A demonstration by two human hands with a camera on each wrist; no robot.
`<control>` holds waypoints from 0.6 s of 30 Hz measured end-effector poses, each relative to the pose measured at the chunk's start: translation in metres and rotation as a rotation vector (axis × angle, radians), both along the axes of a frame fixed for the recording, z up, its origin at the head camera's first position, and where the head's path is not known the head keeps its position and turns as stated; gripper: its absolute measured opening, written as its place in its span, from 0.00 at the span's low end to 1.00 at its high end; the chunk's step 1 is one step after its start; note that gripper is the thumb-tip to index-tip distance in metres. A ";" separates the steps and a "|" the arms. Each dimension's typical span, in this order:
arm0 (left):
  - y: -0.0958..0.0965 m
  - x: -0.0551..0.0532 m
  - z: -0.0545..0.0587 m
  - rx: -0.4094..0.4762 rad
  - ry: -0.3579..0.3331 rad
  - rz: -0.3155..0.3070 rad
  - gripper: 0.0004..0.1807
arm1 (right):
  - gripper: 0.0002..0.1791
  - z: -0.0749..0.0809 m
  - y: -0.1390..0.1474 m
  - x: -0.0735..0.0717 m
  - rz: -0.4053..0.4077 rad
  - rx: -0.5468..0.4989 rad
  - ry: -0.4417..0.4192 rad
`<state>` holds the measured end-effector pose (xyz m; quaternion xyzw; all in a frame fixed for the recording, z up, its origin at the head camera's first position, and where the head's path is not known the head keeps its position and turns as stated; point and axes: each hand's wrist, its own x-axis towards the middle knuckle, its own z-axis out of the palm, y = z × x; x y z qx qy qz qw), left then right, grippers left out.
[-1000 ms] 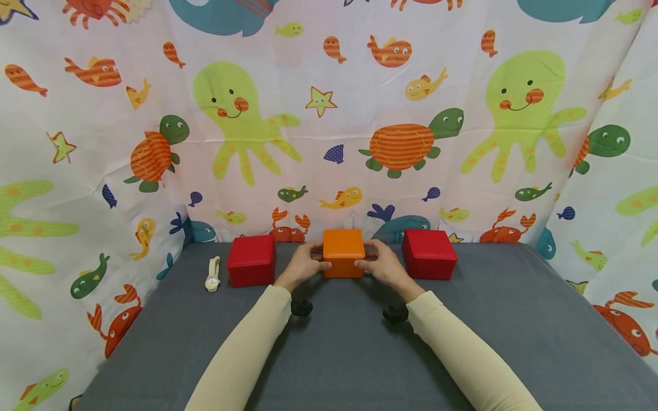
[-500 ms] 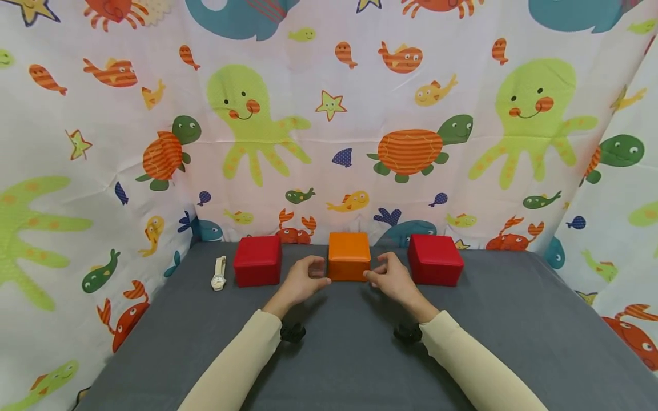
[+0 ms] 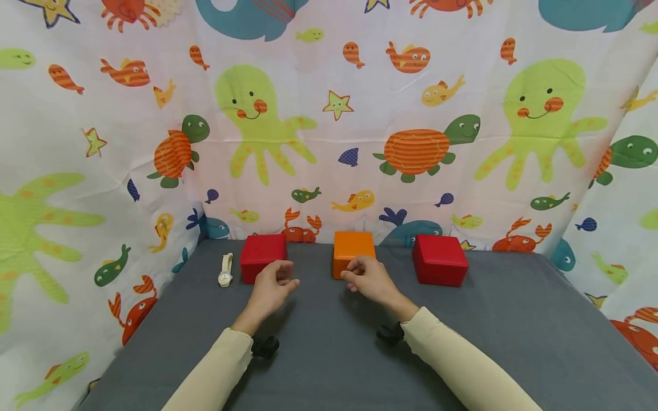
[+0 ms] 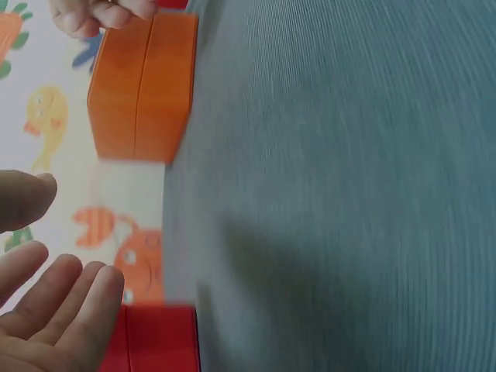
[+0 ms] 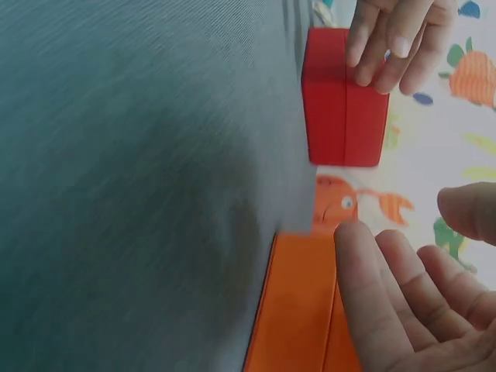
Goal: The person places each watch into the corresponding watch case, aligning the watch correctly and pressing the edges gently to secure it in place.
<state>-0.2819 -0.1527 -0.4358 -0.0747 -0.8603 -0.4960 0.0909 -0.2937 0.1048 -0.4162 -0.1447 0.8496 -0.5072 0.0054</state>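
Note:
An orange box with a lid seam stands at the back middle of the grey table. My right hand is in front of it, overlapping its lower right in the head view, with relaxed, gently bent fingers and nothing in them. To the left, my left hand hovers before the left red box, its thumb apart from its fingers and holding nothing. In the left wrist view the left fingers reach beside that red box's edge. The right red box stands to the right of the orange one.
A wristwatch with a pale strap lies left of the left red box. Behind the boxes hangs a white curtain printed with sea animals, also along both sides. The dark grey table extends toward me.
Both hands have let go of the orange box. The left hand has moved left to the left red box, while the right has shifted left in front of the orange one. The boxes stay in place.

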 end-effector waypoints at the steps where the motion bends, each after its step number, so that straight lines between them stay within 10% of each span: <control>1: -0.004 -0.001 -0.001 -0.004 0.011 0.020 0.25 | 0.10 0.001 -0.005 -0.001 0.018 0.003 -0.001; 18: -0.049 -0.002 0.015 -0.113 0.123 0.299 0.27 | 0.21 0.008 -0.083 -0.033 0.109 0.215 0.079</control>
